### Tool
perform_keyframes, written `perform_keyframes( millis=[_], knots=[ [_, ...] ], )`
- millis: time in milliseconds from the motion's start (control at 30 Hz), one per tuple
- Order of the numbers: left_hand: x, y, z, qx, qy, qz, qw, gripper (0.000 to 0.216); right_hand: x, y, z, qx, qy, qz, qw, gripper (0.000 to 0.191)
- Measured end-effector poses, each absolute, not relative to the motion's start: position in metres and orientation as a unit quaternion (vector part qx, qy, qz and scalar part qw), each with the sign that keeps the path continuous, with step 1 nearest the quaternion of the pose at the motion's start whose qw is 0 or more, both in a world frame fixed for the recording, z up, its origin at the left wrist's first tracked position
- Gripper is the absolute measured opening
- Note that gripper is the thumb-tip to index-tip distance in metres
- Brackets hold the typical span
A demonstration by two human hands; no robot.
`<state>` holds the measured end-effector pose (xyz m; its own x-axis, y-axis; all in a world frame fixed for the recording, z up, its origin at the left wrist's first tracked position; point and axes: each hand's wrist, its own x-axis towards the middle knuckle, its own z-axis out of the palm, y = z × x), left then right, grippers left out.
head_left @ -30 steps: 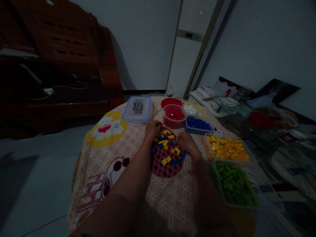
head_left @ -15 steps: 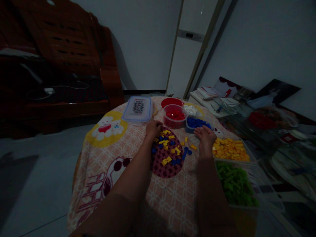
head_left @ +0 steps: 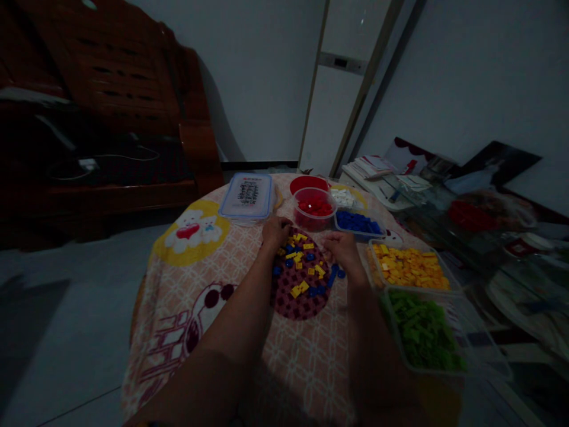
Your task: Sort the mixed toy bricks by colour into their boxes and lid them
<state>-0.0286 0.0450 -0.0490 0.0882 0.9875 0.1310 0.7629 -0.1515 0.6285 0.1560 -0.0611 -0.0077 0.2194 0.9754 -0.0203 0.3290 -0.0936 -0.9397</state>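
A pile of small yellow and blue bricks (head_left: pixel 302 264) lies on a dark red round mat (head_left: pixel 299 302) in the middle of a cloth-covered round table (head_left: pixel 208 279). My left hand (head_left: pixel 275 231) rests at the far left edge of the pile, fingers curled down onto the bricks. My right hand (head_left: pixel 340 246) sits at the pile's right edge, fingers bent over a few loose bricks; what it grips is hidden.
Clear tubs stand to the right: red bricks (head_left: pixel 315 209), blue bricks (head_left: pixel 357 223), yellow bricks (head_left: pixel 406 267), green bricks (head_left: pixel 422 332). A lidded box (head_left: pixel 247 197) sits at the back. A dark wooden bench (head_left: pixel 102 118) stands at left, clutter on the floor at right.
My right hand, which was out over the yellow tub half a second ago, has come back left to the right edge of the pile. My left hand has stayed put.
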Motion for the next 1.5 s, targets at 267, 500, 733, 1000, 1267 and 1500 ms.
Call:
perform_keyframes(
  millis=[267, 500, 733, 1000, 1267, 1500],
  knots=[
    [-0.029, 0.045, -0.051, 0.705, 0.619, 0.277, 0.210, 0.029, 0.134, -0.060, -0.018, -0.683, -0.692, 0.180, 0.150, 0.016],
    [-0.029, 0.044, -0.048, 0.709, 0.616, 0.274, 0.206, 0.030, 0.136, -0.060, -0.022, -0.684, -0.706, 0.137, 0.121, 0.017],
    [-0.029, 0.044, -0.046, 0.706, 0.620, 0.271, 0.208, 0.030, 0.149, -0.058, -0.013, -0.681, -0.594, 0.276, 0.328, 0.010],
    [-0.028, 0.045, -0.047, 0.703, 0.623, 0.267, 0.217, 0.031, 0.187, -0.052, -0.010, -0.609, -0.278, 0.302, 0.679, 0.029],
    [-0.028, 0.044, -0.046, 0.710, 0.619, 0.267, 0.206, 0.030, 0.199, -0.053, -0.008, -0.598, -0.267, 0.284, 0.701, 0.031],
    [-0.028, 0.043, -0.045, 0.711, 0.616, 0.269, 0.208, 0.030, 0.190, -0.063, -0.007, -0.671, -0.415, 0.344, 0.510, 0.014]
  ],
)
